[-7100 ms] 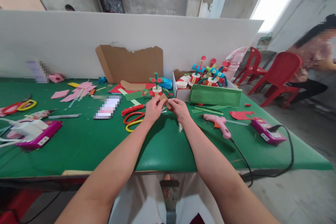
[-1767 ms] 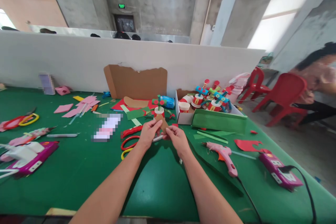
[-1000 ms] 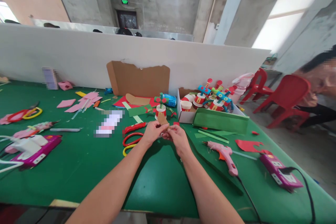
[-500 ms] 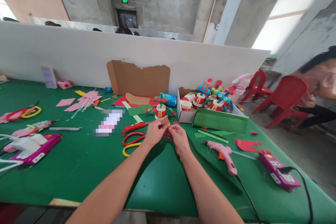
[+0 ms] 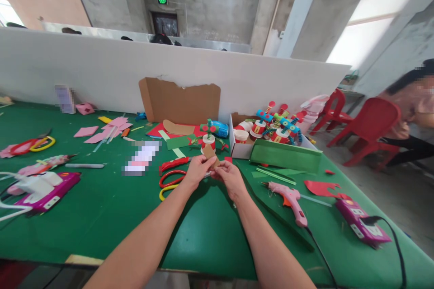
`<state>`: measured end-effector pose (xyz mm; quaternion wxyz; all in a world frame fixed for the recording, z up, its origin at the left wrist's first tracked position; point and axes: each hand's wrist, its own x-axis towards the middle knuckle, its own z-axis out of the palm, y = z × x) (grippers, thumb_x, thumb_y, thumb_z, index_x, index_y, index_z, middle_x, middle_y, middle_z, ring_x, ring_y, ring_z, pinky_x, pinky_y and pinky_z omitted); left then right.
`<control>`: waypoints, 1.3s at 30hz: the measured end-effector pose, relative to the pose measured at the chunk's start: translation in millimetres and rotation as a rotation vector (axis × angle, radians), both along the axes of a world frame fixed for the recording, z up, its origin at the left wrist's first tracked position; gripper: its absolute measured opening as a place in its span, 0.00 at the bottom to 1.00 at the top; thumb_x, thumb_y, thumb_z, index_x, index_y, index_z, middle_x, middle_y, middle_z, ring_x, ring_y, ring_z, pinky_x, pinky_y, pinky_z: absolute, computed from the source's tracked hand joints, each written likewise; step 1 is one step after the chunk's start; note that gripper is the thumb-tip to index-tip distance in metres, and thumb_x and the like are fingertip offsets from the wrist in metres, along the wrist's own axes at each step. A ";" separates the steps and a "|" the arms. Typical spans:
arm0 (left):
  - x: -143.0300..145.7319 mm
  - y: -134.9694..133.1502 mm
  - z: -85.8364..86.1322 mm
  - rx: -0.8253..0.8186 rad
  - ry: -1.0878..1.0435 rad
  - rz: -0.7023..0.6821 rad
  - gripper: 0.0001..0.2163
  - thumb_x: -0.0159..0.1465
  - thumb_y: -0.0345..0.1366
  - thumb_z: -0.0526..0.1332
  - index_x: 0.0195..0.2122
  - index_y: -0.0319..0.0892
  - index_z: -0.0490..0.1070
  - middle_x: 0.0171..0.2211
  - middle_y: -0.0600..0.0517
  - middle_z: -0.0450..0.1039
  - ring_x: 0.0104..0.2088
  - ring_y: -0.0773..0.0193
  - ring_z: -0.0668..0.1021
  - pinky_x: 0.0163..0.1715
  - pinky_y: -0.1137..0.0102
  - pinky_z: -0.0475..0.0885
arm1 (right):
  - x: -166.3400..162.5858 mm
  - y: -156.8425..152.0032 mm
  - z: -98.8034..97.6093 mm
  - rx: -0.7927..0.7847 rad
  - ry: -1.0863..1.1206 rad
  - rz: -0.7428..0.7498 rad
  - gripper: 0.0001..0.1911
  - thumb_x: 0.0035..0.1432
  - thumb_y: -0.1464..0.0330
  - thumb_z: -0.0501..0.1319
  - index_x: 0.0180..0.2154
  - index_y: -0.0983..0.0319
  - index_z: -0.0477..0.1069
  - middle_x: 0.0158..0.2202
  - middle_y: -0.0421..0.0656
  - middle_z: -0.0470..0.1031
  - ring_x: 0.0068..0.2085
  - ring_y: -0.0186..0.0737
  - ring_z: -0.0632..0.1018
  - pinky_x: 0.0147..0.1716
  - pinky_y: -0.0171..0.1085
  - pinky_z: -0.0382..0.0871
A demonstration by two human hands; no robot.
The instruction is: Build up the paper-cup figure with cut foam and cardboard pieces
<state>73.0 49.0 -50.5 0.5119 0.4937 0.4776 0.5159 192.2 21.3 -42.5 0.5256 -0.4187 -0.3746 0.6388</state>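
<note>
A small piece of brown cardboard (image 5: 210, 153) is pinched between my two hands above the table. My left hand (image 5: 197, 172) is closed on its left side, and my right hand (image 5: 231, 178) has its fingertips pressed on the lower right side. Just behind stands a paper-cup figure (image 5: 207, 137) with green spring-like arms and a green head part; the cardboard covers some of its cup. Scissors with red and yellow handles (image 5: 172, 178) lie left of my left hand, beside a red-handled tool (image 5: 174, 163). A long dark green strip (image 5: 274, 214) runs past my right forearm.
At the right are a pink glue gun (image 5: 288, 198) with its cord and a purple power strip (image 5: 361, 223). A white box (image 5: 240, 150) holds several cup figures. Pink paper pieces (image 5: 113, 128) and another power strip (image 5: 50, 194) lie left. A person sits far right near red chairs (image 5: 371, 122).
The brown cardboard has turned and now shows more of its face, standing up in front of the cup figure. My fingers have shifted slightly around it.
</note>
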 end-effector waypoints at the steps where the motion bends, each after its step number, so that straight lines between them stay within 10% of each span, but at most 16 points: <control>1: 0.2 -0.1 -0.3 0.036 0.069 0.020 0.19 0.48 0.52 0.65 0.20 0.38 0.68 0.16 0.56 0.66 0.19 0.70 0.66 0.20 0.74 0.62 | -0.3 0.8 -1.4 0.006 -0.015 -0.018 0.14 0.37 0.66 0.70 0.26 0.62 0.68 0.20 0.37 0.75 0.22 0.33 0.76 0.29 0.34 0.72; 9: 6.1 -10.9 7.6 0.487 0.402 0.084 0.15 0.59 0.44 0.57 0.20 0.42 0.69 0.26 0.50 0.69 0.30 0.64 0.70 0.34 0.70 0.66 | 1.4 5.7 -6.3 0.062 -0.059 -0.126 0.11 0.37 0.67 0.67 0.25 0.61 0.67 0.19 0.35 0.74 0.22 0.34 0.76 0.30 0.35 0.71; 16: 3.0 -3.6 4.3 0.110 0.078 0.080 0.19 0.53 0.52 0.61 0.21 0.41 0.64 0.18 0.57 0.64 0.21 0.69 0.67 0.23 0.74 0.63 | 2.2 2.1 3.6 0.018 0.020 0.007 0.14 0.38 0.63 0.70 0.27 0.62 0.70 0.23 0.39 0.77 0.24 0.34 0.78 0.33 0.35 0.73; 25: 2.4 -3.2 3.9 0.096 0.106 0.056 0.19 0.51 0.52 0.61 0.19 0.41 0.61 0.16 0.58 0.62 0.19 0.71 0.64 0.21 0.74 0.59 | 0.9 2.3 1.2 0.020 0.009 -0.038 0.13 0.40 0.62 0.69 0.25 0.62 0.69 0.22 0.39 0.77 0.22 0.34 0.77 0.29 0.35 0.73; 39: 6.2 -13.0 3.4 0.715 0.576 0.126 0.13 0.65 0.39 0.53 0.29 0.40 0.71 0.32 0.47 0.73 0.38 0.61 0.73 0.41 0.67 0.68 | 1.9 6.0 -7.9 0.049 0.025 -0.117 0.15 0.36 0.62 0.70 0.22 0.61 0.67 0.18 0.36 0.73 0.21 0.34 0.74 0.26 0.34 0.69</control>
